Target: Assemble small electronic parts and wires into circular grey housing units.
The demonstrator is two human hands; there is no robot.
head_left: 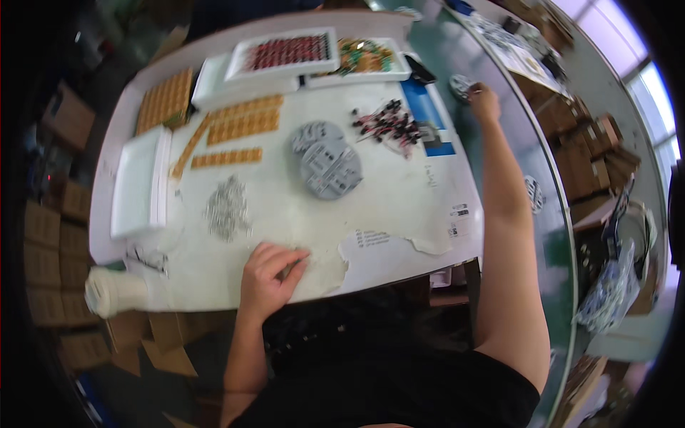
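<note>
My right arm stretches far over the green surface beside the table, and the fingers of my right hand (484,102) close on the edge of a round, pale grey disc-shaped part (459,85) with dark patches. At the table's near edge rests my left hand (270,277), palm down, fingers loosely bent and thumb a little apart, with nothing visible in it. Beyond it lies a pile of small, clear or silvery pieces (228,208). Mid-table, a round grey disc-shaped part (331,168) overlaps a second such part (311,133).
Red and black wired pieces (387,125) lie heaped at right, near a blue printed sheet (428,118). Yellow-brown panels (242,123) and white trays (140,182) stand left and behind. Another disc (533,194) sits past my right arm. A cream roll (114,291) is at the left corner.
</note>
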